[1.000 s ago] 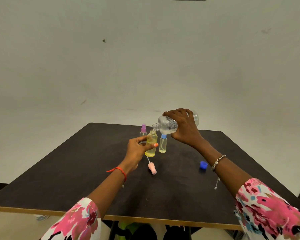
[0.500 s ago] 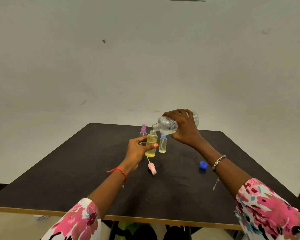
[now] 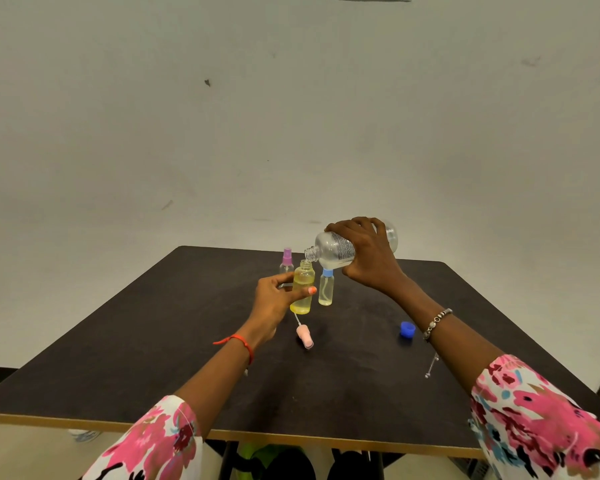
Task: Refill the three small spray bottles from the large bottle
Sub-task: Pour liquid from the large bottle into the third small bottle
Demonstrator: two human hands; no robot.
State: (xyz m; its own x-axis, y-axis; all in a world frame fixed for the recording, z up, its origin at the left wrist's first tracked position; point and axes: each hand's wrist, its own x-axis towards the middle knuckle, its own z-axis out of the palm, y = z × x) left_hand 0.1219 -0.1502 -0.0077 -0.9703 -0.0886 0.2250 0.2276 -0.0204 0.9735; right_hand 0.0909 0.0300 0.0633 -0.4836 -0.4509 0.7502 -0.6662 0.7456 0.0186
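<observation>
The left hand point(image 3: 274, 299) is clamped round the open yellow bottle point(image 3: 302, 289) at mid-counter point(image 3: 118, 341), likely steadying it, while the right hand point(image 3: 368, 258) grips the large bottle point(image 3: 333, 251) tipped nearly flat, its mouth just above the neck to pour. The pink sprayer point(image 3: 305, 336) lies near.

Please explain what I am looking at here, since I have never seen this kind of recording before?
This is one view from a camera worn on a person's head, looking down at their own two bare hands; there is no robot. The right hand tips a large clear bottle over an open yellow bottle, which the left hand steadies on the dark table. Behind stand two capped spray bottles, one blue-topped, one purple-topped. A pink sprayer top with its tube and a blue cap lie loose on the table.
</observation>
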